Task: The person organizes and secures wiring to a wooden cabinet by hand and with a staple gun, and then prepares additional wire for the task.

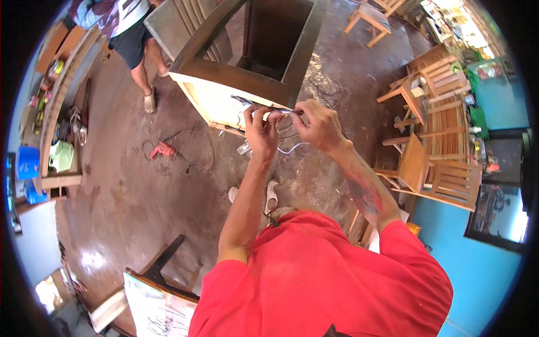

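Both my hands are raised in front of the corner of a dark brown wooden cabinet frame (236, 78). Between them runs a small, thin dark strip (287, 111) with a pale shiny part; its exact kind is too small to make out. My left hand (261, 132) pinches one end, fingers bent. The other end is in the closed fingertips of my right hand (320, 126). A small black piece (241, 100) shows beside my left fingers, against the cabinet's pale side panel (210, 103). Below my hands a white cord (293, 147) curves over the floor.
A red power drill (162, 150) lies on the brown floor with its dark cord looped around it. Another person (132, 42) stands beyond the cabinet at the left. Wooden chairs (412, 163) crowd the right side. Shelves (53, 118) line the left; a white-topped piece (160, 303) stands behind me.
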The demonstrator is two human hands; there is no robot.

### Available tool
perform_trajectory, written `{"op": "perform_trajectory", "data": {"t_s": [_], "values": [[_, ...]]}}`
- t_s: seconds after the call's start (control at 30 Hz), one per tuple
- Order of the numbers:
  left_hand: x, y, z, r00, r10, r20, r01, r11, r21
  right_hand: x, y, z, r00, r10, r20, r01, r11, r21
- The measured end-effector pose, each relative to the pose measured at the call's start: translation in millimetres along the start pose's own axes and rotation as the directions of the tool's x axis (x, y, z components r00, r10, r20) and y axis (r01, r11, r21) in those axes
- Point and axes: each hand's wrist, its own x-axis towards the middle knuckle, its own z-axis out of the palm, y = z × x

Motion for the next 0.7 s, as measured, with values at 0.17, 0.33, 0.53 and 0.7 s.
{"op": "perform_trajectory", "data": {"t_s": [0.17, 0.33, 0.53, 0.7], "values": [[-6, 2, -3, 0.996, 0.08, -0.035, -0.08, 0.997, -0.006, -1, 3, -1, 0.996, -0.066, 0.057, 0.066, 0.998, -0.009], [-5, 5, -3, 0.999, 0.033, -0.033, -0.035, 0.998, -0.057, -2, 9, 1, 0.992, -0.117, 0.038, 0.117, 0.993, 0.003], [0, -11, -6, 0.986, 0.163, -0.022, -0.163, 0.986, -0.028, -3, 18, 14, 0.98, -0.198, -0.018, 0.198, 0.98, -0.009], [8, -21, 0, 0.958, 0.287, 0.008, -0.287, 0.958, 0.031, -1, 29, 28, 0.938, -0.294, -0.184, 0.291, 0.956, -0.043]]}}
